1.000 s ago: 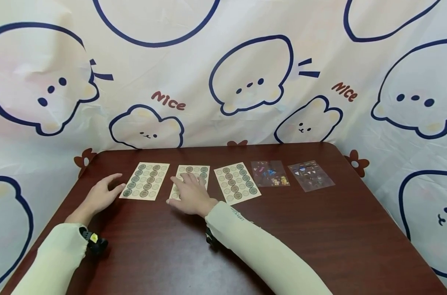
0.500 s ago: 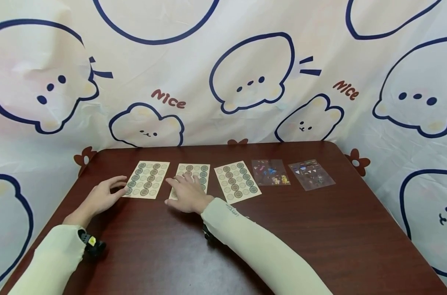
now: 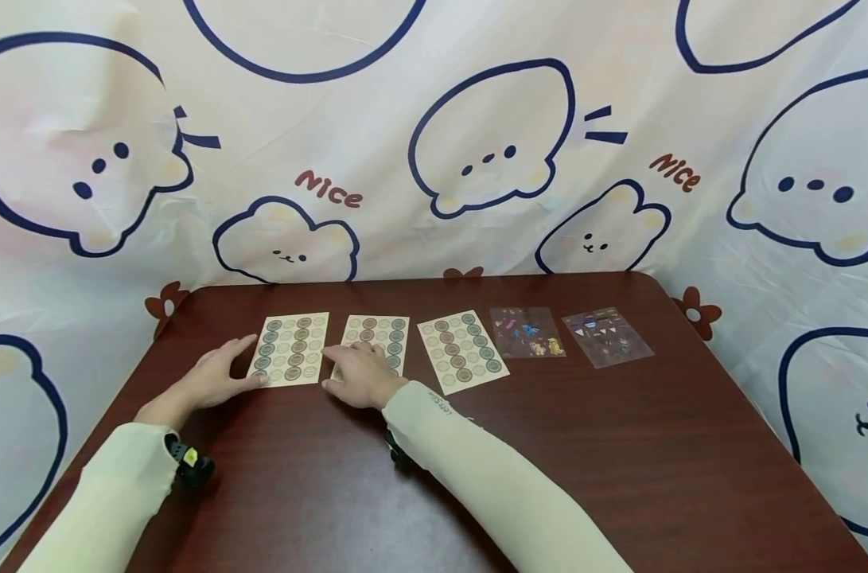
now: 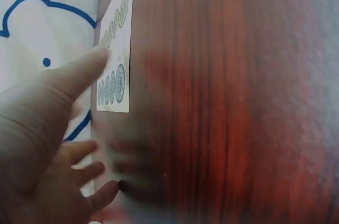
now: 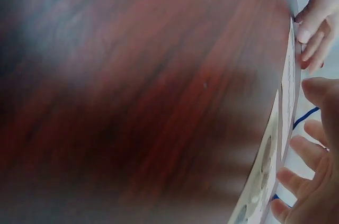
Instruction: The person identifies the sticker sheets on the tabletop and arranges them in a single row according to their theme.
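Observation:
My left hand (image 3: 208, 378) is at the lower left corner of the leftmost cream sheet of round printed stickers (image 3: 295, 350), its thumb touching that edge. In the left wrist view the thumb (image 4: 87, 70) lies against the sheet, and the other fingers are spread. Over the lower left part of a second sticker sheet (image 3: 379, 328) rests my right hand (image 3: 362, 378), with loosely bent fingers that hide part of it. The right wrist view shows these fingers (image 5: 299, 181) apart, holding nothing. A third sticker sheet (image 3: 464, 350) lies tilted to the right of that hand.
Two clear plastic sheets with small colourful pictures, one (image 3: 527, 333) beside the third sticker sheet and another (image 3: 608, 337) further right, lie near the back of the dark red-brown table (image 3: 548, 461). A cartoon-printed cloth (image 3: 383, 143) hangs behind and at both sides.
My left hand has moved right, and the leftmost sheet's lower end has swung right, so the sheet sits straighter. My right hand has shifted slightly left over the second sheet.

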Demonstrator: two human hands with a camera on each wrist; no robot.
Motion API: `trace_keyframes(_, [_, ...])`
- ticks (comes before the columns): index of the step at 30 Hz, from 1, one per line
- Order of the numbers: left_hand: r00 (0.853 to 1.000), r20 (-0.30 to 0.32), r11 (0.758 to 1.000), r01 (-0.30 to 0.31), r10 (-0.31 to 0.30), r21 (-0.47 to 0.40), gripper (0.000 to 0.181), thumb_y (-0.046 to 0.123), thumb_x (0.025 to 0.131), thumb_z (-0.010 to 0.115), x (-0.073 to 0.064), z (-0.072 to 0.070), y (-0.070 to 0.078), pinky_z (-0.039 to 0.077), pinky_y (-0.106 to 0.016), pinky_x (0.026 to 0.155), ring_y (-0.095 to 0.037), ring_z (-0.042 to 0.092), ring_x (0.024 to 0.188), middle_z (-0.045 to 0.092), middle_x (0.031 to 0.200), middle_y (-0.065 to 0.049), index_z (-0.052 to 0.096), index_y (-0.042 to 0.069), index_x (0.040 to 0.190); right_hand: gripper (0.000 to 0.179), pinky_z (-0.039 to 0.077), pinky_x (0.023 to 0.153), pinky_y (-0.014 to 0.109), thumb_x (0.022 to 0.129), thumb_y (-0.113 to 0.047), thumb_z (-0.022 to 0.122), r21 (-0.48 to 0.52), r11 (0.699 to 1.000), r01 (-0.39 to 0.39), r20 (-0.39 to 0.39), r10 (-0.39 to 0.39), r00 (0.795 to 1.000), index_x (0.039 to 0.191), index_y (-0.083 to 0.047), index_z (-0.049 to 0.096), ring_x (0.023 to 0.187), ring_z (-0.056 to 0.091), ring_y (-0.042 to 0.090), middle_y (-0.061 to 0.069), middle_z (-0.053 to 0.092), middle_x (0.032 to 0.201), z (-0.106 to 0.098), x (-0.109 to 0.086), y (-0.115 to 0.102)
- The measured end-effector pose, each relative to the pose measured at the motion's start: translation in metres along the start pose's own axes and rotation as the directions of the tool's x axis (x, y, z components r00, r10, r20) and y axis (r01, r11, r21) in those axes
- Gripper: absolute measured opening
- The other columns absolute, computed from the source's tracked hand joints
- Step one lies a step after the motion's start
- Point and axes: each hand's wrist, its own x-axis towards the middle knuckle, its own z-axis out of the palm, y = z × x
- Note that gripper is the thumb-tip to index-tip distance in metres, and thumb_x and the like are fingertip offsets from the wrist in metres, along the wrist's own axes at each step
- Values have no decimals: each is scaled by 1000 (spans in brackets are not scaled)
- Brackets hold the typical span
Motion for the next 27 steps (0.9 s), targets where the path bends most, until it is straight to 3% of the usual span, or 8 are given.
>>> trace_keyframes(3, [997,70,999,20,-22,37,94,51,89,71,-1,1,-1,22,-82,104,-65,19,139,17,154,-46,29,0,156,60,32,115,43,100,-43,58,1,1000,-4,14,4,1000,155,-24,43,142,45,23,-11,50,154,2,0,-2])
trace_keyframes(7, [995,99,999,-15,11,31,90,47,86,75,-3,-2,0,24,-80,106,-66,21,137,19,152,-47,38,-2,152,64,32,114,42,99,-47,58,-17,1000,-20,33,20,999,156,-25,41,142,43,22,-11,49,155,5,0,-3])
trace_keyframes(13, [993,94,997,-76,76,-10,74,36,85,80,-5,-5,2,31,-75,107,-64,32,135,32,149,-43,55,-4,141,63,35,113,41,98,-51,58,-68,997,-42,26,44,999,154,-27,43,143,43,21,-10,48,155,9,4,-2])
trace_keyframes(19, [994,64,996,-87,88,-21,64,27,83,83,-5,-2,0,31,-74,107,-61,35,135,40,148,-39,61,-2,136,65,33,115,43,96,-59,56,-137,988,-69,70,79,994,154,-33,42,147,37,21,-12,40,160,16,10,-2])
trace_keyframes(24, [993,31,993,-109,111,-37,69,24,82,83,-6,0,-1,32,-73,107,-56,40,133,45,145,-36,55,-2,139,64,33,115,44,96,-63,54,-188,978,-89,82,106,991,153,-36,43,148,35,20,-14,38,160,19,14,-5])
trace_keyframes(27, [992,45,993,-112,114,-35,77,24,83,82,-8,0,-2,31,-72,108,-55,38,134,42,147,-36,47,-5,144,63,34,114,44,96,-63,55,-199,975,-94,83,113,990,152,-37,44,148,35,20,-15,38,159,20,14,-8])
